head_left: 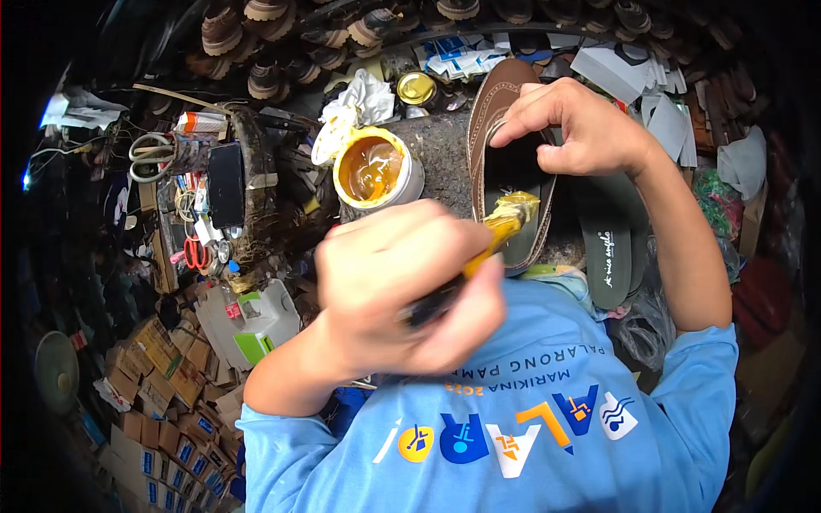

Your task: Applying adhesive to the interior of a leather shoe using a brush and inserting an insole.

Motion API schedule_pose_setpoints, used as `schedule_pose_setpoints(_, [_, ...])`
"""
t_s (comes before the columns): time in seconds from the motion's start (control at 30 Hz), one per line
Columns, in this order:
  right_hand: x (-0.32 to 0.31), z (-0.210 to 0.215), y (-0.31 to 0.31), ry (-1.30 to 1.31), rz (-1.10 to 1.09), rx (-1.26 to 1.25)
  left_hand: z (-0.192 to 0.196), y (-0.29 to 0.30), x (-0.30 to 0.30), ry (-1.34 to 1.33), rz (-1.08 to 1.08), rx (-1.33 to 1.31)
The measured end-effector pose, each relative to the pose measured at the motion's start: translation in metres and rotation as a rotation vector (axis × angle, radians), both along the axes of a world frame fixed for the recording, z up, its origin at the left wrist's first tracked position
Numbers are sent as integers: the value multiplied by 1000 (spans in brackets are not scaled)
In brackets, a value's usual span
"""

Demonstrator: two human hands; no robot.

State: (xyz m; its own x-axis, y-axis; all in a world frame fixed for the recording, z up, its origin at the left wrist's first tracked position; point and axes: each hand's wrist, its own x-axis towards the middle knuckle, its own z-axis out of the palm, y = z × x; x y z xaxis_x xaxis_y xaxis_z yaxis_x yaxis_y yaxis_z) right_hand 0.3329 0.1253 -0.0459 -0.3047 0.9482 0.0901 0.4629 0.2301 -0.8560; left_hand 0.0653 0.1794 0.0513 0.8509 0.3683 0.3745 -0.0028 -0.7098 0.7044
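My left hand (406,286) is closed around a brush (505,229) with a yellow, glue-coated tip. The tip is at the open heel end of a brown leather slip-on shoe (494,103); I cannot tell whether it touches the inside. Gripping the shoe's upper near its opening, my right hand (586,124) has its fingers curled over the edge. An open tub (416,181) of amber glue, its rim smeared yellow, stands left of the shoe. Dark green insoles (609,265) with white lettering lie to the right of it.
A small round tin (416,87) and crumpled white paper (368,96) sit behind the tub. At left are scissors (197,253) and a dark phone-like slab (226,184). Shoes (372,27) line the far side. Cardboard boxes (175,368) pile at lower left, plastic bags (646,333) at right.
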Motion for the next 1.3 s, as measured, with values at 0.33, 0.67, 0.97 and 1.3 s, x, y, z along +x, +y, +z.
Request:
schedule_pose_setpoints(0.33, [1,-8,-2,48,-13,49,-52,-6,23,209,0,-127])
schedule_pose_setpoints(0.67, [-1,-13,1,92,-28,119,-60,5,39,186,29,-151])
schedule_pose_setpoints(0.97, [-3,-15,-1,83,-50,152,-47,8,32,279,-69,-152])
schedule_pose_setpoints(1.3, [-8,-14,-1,78,-73,171,-29,-1,26,338,-88,-83])
